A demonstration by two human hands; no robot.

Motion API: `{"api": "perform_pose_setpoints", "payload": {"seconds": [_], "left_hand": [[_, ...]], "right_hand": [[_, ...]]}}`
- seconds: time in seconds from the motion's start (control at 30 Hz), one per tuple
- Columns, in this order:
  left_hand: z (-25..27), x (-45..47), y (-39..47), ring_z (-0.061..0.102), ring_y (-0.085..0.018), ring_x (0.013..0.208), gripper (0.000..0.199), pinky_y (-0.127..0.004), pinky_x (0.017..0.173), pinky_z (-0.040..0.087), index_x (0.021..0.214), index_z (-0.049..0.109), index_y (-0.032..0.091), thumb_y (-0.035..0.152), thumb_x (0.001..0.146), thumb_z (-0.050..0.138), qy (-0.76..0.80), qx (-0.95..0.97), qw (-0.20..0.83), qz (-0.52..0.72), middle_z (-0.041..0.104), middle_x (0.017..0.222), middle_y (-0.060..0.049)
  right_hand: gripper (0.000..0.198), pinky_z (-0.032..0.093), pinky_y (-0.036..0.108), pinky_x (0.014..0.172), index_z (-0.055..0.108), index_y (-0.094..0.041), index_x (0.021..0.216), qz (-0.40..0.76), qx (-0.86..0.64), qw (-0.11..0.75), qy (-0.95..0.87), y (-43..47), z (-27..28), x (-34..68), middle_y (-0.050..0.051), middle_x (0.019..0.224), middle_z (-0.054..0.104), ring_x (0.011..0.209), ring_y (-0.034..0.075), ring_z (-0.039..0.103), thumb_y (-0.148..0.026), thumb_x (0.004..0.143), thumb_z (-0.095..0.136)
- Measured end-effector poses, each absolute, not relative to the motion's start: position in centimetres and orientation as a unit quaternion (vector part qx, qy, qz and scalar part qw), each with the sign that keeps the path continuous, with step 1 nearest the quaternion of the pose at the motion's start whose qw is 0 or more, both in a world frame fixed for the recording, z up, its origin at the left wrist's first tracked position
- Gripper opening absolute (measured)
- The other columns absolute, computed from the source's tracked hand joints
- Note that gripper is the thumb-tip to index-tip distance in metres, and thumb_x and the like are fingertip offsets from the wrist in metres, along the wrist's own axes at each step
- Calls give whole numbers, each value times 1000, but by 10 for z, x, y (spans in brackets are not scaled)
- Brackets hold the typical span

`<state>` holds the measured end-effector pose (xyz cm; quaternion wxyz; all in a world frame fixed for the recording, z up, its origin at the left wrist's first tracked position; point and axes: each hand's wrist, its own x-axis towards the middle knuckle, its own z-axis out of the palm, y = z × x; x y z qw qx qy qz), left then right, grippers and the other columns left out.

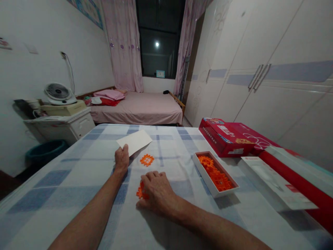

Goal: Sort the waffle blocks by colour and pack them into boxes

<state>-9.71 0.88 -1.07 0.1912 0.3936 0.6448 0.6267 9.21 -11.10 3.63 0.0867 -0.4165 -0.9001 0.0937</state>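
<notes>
My left hand (121,158) is closed on the near edge of a blank cream-white card (135,141), tilted above the tablecloth. Lower down, my right hand (157,191) curls over an orange toothed plastic piece (140,191), thumb on the near side and fingers on the far side; most of the piece is hidden under the hand. Between the card and my right hand, another orange toothed piece (147,160) with a grid-like open middle lies flat on the cloth. To the right stands an open white box (205,178) filled with orange plastic pieces (214,173).
A blue-and-white checked cloth (85,166) covers the table. On its right are a red box (223,137), a white sheet or lid (275,180) and a long red-and-white package (299,173). A bed (145,107) lies beyond; a fan (59,93) sits on the left cabinet.
</notes>
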Motion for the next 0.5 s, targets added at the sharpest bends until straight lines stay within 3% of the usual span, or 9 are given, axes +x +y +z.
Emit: {"api": "perform_pose_setpoints", "payload": {"seconds": [0.13, 0.3, 0.5], "left_hand": [[-10, -94, 9, 57, -20, 66, 39, -30, 63, 45, 67, 60, 15, 50, 74, 45, 645, 398, 186, 625, 63, 64, -7], [-13, -94, 11, 58, -21, 66, 41, -30, 62, 45, 70, 62, 14, 50, 77, 42, 647, 400, 187, 621, 65, 66, -9], [-10, -95, 9, 58, -22, 67, 39, -32, 64, 46, 67, 61, 15, 50, 76, 44, 654, 399, 187, 616, 65, 67, -10]], "right_hand": [[42, 45, 41, 84, 60, -16, 109, 97, -416, 84, -900, -112, 35, 93, 12, 106, 61, 96, 27, 57, -41, 75, 67], [44, 45, 35, 80, 55, -19, 120, 105, -463, 152, -867, -83, 54, 94, 10, 112, 57, 93, 22, 57, -41, 82, 57], [35, 44, 43, 84, 61, -14, 105, 59, -533, 121, -835, -30, 47, 68, 15, 110, 57, 102, 29, 54, -41, 83, 53]]}}
